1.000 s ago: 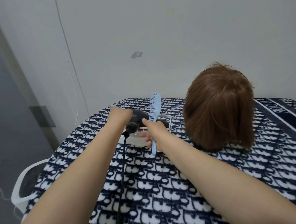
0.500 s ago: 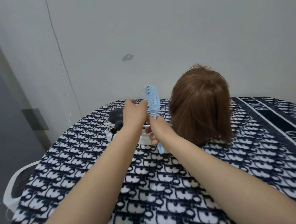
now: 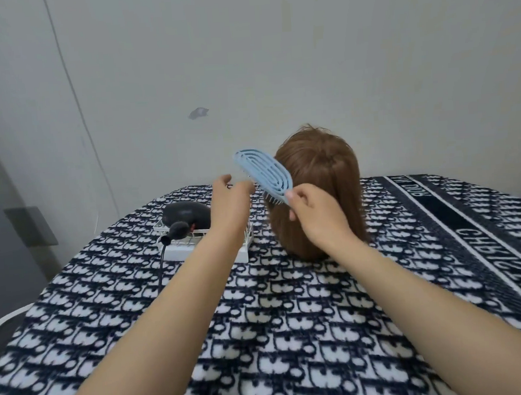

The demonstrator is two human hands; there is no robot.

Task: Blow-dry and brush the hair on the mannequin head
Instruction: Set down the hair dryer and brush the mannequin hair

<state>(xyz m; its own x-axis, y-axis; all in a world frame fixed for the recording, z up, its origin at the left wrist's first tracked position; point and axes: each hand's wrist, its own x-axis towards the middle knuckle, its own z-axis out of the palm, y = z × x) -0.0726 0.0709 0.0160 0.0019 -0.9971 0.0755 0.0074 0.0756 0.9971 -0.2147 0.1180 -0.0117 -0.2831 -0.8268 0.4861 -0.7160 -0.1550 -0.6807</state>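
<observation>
The mannequin head [image 3: 319, 174] with short brown hair stands on the patterned cloth, back of the head toward me. My right hand [image 3: 314, 212] grips the handle of a light blue vented brush [image 3: 265, 174], whose head is tilted up to the left and lies against the left side of the hair. My left hand [image 3: 230, 196] hovers just left of the brush, fingers loosely apart and holding nothing. The black hair dryer [image 3: 186, 216] lies in a white wire basket [image 3: 241, 251] left of the mannequin, its cord [image 3: 160, 266] trailing toward me.
A navy-and-white patterned cloth [image 3: 261, 320] covers the table, with a lettered dark stripe [image 3: 487, 243] at the right. A white wall stands close behind. A white chair edge [image 3: 2, 320] shows at the lower left, beside a grey door.
My left hand let go of the hair dryer, which now rests in the basket, and rose beside the brush. My right hand carried the brush right and up to the mannequin's hair.
</observation>
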